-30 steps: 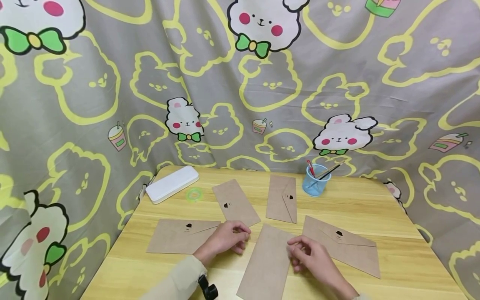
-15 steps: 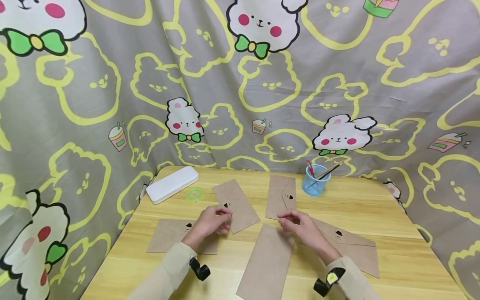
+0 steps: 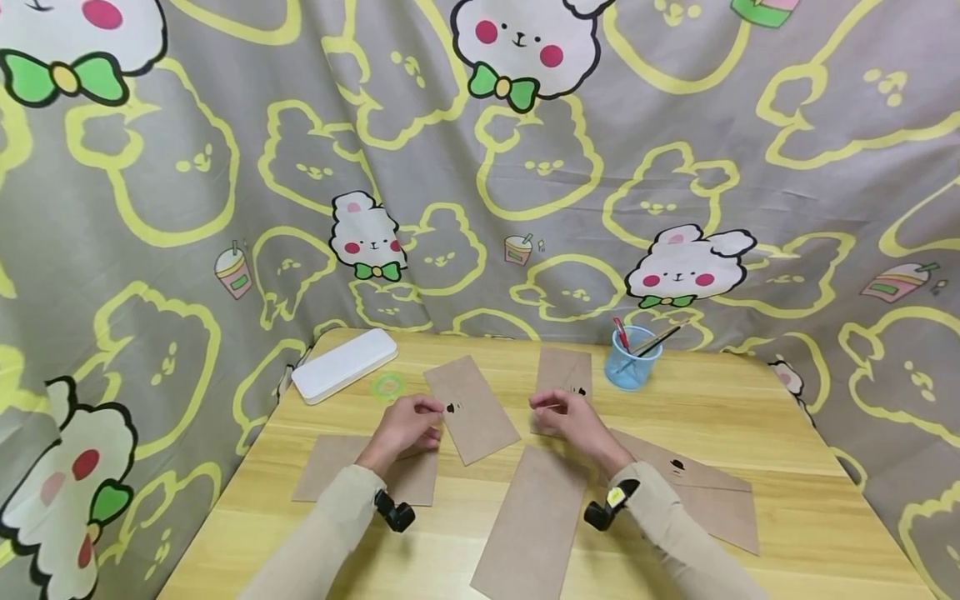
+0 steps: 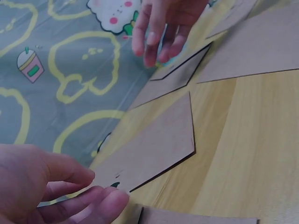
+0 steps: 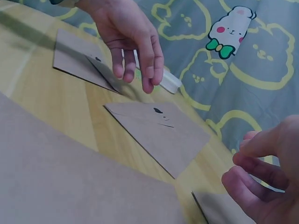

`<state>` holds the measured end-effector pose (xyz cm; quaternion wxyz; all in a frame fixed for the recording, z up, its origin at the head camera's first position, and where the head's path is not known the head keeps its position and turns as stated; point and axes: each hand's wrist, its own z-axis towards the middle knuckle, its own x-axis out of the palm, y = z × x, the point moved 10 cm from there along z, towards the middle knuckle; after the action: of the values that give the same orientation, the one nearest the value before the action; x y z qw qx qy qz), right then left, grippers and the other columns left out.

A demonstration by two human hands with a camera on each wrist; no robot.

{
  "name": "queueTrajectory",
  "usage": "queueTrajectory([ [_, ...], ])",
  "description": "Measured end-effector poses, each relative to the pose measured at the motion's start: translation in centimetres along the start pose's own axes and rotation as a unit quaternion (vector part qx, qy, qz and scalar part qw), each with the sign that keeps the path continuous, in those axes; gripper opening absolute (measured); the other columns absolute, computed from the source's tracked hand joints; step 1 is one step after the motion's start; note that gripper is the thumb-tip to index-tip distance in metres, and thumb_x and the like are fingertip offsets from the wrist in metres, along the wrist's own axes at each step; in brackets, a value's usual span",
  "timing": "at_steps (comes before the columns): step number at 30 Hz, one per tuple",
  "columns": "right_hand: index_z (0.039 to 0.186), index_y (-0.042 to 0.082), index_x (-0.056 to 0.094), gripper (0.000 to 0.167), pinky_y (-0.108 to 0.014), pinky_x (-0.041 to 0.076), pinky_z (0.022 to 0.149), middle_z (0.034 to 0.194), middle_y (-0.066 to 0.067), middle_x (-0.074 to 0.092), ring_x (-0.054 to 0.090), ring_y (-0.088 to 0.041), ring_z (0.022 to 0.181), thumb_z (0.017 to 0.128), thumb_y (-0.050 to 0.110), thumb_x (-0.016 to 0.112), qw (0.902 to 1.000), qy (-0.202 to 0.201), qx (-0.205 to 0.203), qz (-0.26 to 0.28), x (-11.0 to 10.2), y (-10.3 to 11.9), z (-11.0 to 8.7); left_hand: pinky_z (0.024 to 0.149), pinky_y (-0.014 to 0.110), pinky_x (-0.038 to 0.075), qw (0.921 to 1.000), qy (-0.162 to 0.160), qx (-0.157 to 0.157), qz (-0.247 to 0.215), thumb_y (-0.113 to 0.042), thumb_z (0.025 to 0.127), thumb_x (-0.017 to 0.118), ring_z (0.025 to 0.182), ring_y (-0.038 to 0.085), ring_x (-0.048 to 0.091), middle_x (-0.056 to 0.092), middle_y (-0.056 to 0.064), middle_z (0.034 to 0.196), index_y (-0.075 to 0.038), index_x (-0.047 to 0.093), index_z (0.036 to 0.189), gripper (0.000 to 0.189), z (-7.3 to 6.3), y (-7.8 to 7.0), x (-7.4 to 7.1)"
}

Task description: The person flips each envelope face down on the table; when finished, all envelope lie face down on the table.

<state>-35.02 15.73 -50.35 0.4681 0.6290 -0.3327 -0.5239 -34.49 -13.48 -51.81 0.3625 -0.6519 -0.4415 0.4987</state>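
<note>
My left hand (image 3: 403,432) hovers over the brown envelope (image 3: 321,471) at the left, beside a slanted envelope (image 3: 486,415) marked with a small black hat. Its fingers (image 4: 105,207) are loosely bent with nothing between them in the left wrist view. Above the upright envelope (image 3: 564,365) at the back is my right hand (image 3: 576,423), hiding that envelope's lower part. In the right wrist view its fingers (image 5: 243,186) curve loosely and hold nothing. Between my forearms lies a plain-faced envelope (image 3: 528,525); another envelope (image 3: 720,504) with a hat mark lies at the right, partly under my right sleeve.
A white pencil case (image 3: 345,367) stands at the table's back left, with a roll of greenish tape (image 3: 387,385) next to it. The blue mesh cup (image 3: 632,371) at the back right holds a red pen and brushes. A patterned curtain (image 3: 442,167) hangs behind the wooden table (image 3: 817,517).
Both hands have moved away from the front envelope: the left back and leftward, the right back and leftward to the rear envelope. The envelopes stay in place.
</note>
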Motion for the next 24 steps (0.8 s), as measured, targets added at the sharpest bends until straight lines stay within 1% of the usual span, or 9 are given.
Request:
queueTrajectory([
  [7, 0.134, -0.003, 0.069, 0.028, -0.043, 0.065, 0.098, 0.135, -0.025, 0.07, 0.07, -0.029, 0.115, 0.108, 0.007, 0.065, 0.9998, 0.003, 0.02, 0.009, 1.4, 0.1, 2.1, 0.066, 0.034, 0.071, 0.9998, -0.013, -0.017, 0.004, -0.007, 0.104, 0.066, 0.075, 0.022, 0.077, 0.073, 0.023, 0.108, 0.005, 0.069, 0.125, 0.024, 0.3, 0.1, -0.3],
  [9, 0.135, -0.003, 0.068, 0.029, -0.047, 0.065, 0.096, 0.136, -0.026, 0.069, 0.069, -0.03, 0.117, 0.108, 0.008, 0.066, 0.9997, 0.007, 0.02, 0.015, 1.8, 0.4, 2.6, 0.065, 0.034, 0.07, 0.9996, -0.014, -0.023, 0.008, -0.009, 0.104, 0.065, 0.072, 0.021, 0.077, 0.074, 0.023, 0.105, 0.004, 0.069, 0.127, 0.027, 0.4, 0.0, -0.4],
  [11, 0.136, -0.002, 0.067, 0.03, -0.043, 0.065, 0.084, 0.138, -0.026, 0.068, 0.068, -0.032, 0.115, 0.108, 0.008, 0.065, 0.9993, 0.015, 0.023, 0.026, 2.4, 0.4, 3.1, 0.064, 0.033, 0.07, 0.9995, -0.014, -0.027, 0.012, -0.011, 0.103, 0.063, 0.07, 0.02, 0.077, 0.076, 0.024, 0.101, 0.004, 0.068, 0.129, 0.03, 0.3, 0.0, -0.5],
  [14, 0.137, -0.003, 0.066, 0.03, -0.037, 0.063, 0.082, 0.14, -0.025, 0.067, 0.068, -0.032, 0.118, 0.109, 0.007, 0.063, 0.9992, 0.028, 0.017, 0.021, 3.3, 0.5, 3.8, 0.063, 0.032, 0.07, 0.9992, -0.015, -0.034, 0.012, -0.012, 0.103, 0.063, 0.069, 0.019, 0.077, 0.078, 0.024, 0.096, 0.003, 0.068, 0.131, 0.032, 0.3, 0.2, -0.5],
  [16, 0.137, -0.002, 0.067, 0.029, -0.035, 0.063, 0.087, 0.141, -0.023, 0.067, 0.069, -0.035, 0.123, 0.109, 0.005, 0.063, 0.9992, 0.034, 0.012, 0.016, 3.9, 0.5, 4.2, 0.062, 0.032, 0.069, 0.9991, -0.018, -0.036, 0.01, -0.011, 0.103, 0.062, 0.068, 0.019, 0.077, 0.078, 0.024, 0.094, 0.003, 0.068, 0.131, 0.033, 0.3, 0.3, -0.5],
  [18, 0.135, -0.003, 0.068, 0.028, -0.038, 0.062, 0.103, 0.142, -0.021, 0.068, 0.068, -0.037, 0.131, 0.108, 0.004, 0.063, 0.9994, 0.034, 0.0, 0.002, 4.3, 0.5, 4.5, 0.062, 0.032, 0.069, 0.999, -0.02, -0.038, 0.009, -0.011, 0.103, 0.061, 0.069, 0.019, 0.077, 0.078, 0.024, 0.094, 0.003, 0.068, 0.132, 0.034, 0.3, 0.4, -0.4],
  [19, 0.135, -0.003, 0.069, 0.028, -0.04, 0.061, 0.107, 0.142, -0.021, 0.068, 0.066, -0.039, 0.133, 0.108, 0.003, 0.063, 0.9994, 0.034, 0.0, 0.003, 4.4, 0.5, 4.6, 0.062, 0.032, 0.07, 0.999, -0.019, -0.039, 0.009, -0.011, 0.103, 0.061, 0.07, 0.019, 0.078, 0.078, 0.023, 0.094, 0.003, 0.068, 0.133, 0.034, 0.3, 0.4, -0.4],
  [21, 0.133, -0.003, 0.069, 0.027, -0.045, 0.061, 0.111, 0.141, -0.02, 0.069, 0.065, -0.041, 0.136, 0.107, 0.001, 0.063, 0.9995, 0.031, 0.0, 0.007, 4.7, 0.4, 4.7, 0.063, 0.033, 0.07, 0.9989, -0.018, -0.042, 0.01, -0.013, 0.104, 0.061, 0.072, 0.02, 0.078, 0.079, 0.022, 0.094, 0.003, 0.068, 0.135, 0.035, 0.3, 0.5, -0.3],
  [24, 0.132, -0.002, 0.071, 0.027, -0.044, 0.06, 0.112, 0.141, -0.019, 0.07, 0.064, -0.039, 0.137, 0.106, 0.002, 0.064, 0.9997, 0.021, 0.009, 0.006, 4.9, 0.3, 4.8, 0.067, 0.034, 0.071, 0.9986, -0.014, -0.051, 0.007, -0.016, 0.105, 0.06, 0.075, 0.021, 0.079, 0.079, 0.021, 0.096, 0.003, 0.066, 0.138, 0.038, 0.2, 0.6, -0.3],
])
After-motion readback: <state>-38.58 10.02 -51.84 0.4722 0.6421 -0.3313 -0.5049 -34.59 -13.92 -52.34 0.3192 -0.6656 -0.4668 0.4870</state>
